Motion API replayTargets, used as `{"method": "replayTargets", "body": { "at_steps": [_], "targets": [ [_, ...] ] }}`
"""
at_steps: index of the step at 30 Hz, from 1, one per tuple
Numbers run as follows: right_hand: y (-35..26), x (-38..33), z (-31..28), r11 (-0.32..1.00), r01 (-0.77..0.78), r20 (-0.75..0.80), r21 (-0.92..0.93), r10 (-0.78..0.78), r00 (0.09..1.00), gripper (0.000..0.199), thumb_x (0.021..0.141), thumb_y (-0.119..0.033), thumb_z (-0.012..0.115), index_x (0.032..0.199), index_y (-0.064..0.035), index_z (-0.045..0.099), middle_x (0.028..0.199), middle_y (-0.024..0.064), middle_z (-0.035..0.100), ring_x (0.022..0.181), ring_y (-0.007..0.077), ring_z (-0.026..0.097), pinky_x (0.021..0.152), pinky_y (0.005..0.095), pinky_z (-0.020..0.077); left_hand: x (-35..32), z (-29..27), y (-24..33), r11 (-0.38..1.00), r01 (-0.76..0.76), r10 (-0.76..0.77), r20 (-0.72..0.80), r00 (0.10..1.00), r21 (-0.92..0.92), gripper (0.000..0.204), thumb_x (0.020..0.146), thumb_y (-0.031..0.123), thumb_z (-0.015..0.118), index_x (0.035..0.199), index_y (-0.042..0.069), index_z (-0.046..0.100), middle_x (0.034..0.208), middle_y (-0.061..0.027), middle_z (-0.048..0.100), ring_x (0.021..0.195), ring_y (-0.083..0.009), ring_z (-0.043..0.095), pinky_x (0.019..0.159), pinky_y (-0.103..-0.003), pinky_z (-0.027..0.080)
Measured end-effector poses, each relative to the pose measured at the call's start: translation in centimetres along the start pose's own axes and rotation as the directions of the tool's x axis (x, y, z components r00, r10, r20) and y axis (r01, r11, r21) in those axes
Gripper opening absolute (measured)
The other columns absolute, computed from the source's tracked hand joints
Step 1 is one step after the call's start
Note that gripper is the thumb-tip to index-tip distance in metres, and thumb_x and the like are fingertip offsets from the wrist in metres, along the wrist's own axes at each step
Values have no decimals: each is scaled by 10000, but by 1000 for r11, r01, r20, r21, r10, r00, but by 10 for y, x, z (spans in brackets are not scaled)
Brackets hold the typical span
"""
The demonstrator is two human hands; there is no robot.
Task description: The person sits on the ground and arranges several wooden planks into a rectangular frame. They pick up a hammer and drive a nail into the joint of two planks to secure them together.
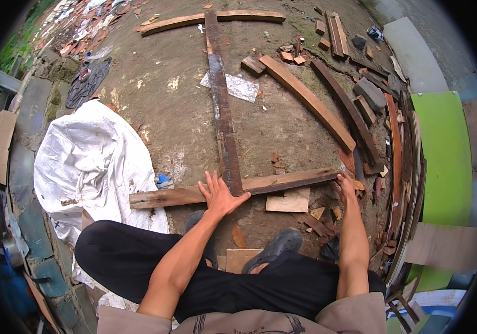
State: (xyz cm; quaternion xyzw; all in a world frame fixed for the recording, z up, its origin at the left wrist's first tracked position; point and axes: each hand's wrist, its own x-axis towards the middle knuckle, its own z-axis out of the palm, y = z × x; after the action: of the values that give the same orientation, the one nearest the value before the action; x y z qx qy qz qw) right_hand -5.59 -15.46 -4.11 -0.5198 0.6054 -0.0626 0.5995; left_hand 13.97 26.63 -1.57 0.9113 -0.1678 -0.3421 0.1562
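Observation:
My left hand lies with fingers spread on the near wooden beam, where the dark long beam meets it. At the near beam's right end, my right hand has its fingers curled against the wood. Lengthwise, the dark beam runs away from me to a far wooden beam set crosswise, so the three form an I shape on the ground. A pale board piece lies under the near beam's right half.
A crumpled white sheet spreads at left beside a block wall. Right of the frame lie a brown plank, a darker plank, blocks and scraps. A green panel stands farther right. Clear plastic lies by the long beam.

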Motion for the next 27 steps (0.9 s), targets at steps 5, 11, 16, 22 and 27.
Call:
{"method": "replayTargets", "body": {
  "at_steps": [5,11,16,22,27],
  "targets": [
    [-2,-3,2,1000,20,58,0,-20,998,529,1018,-149,528,1507,-32,364,1490,137,446,1391,305,412,1136,492,336,2,-1,1,1000,20,-21,10,1000,7,1266,724,734,665,1429,-216,216,1595,-279,110,1501,-406,-152,1141,-634,-141],
    [14,19,-16,996,91,4,-10,-91,996,513,966,-151,622,1430,14,476,1323,161,586,1177,266,588,940,372,494,4,6,5,1000,2,-2,7,1000,-9,1245,737,728,665,1416,-220,228,1563,-312,157,1492,-423,-170,1134,-645,-150],
    [10,17,-3,996,68,26,-51,-67,997,523,972,-151,616,1442,15,456,1388,155,542,1241,273,549,1037,377,450,4,3,2,999,22,-22,-6,1000,26,1261,743,728,659,1438,-213,188,1569,-308,168,1502,-415,-132,1145,-626,-140],
    [26,30,-20,982,164,-32,-92,-167,985,482,934,-172,656,1372,5,563,1304,165,618,1140,255,612,933,339,484,6,10,5,998,4,-3,-8,1000,60,1253,755,730,647,1432,-221,193,1558,-335,181,1506,-423,-92,1153,-620,-120],
    [26,31,-10,988,131,-10,-84,-132,991,481,934,-184,658,1373,-7,567,1320,168,610,1145,256,613,954,341,477,9,11,-6,997,2,0,-21,1000,83,1245,760,736,641,1420,-225,203,1545,-358,182,1504,-434,-87,1148,-634,-111]
  ]
}}
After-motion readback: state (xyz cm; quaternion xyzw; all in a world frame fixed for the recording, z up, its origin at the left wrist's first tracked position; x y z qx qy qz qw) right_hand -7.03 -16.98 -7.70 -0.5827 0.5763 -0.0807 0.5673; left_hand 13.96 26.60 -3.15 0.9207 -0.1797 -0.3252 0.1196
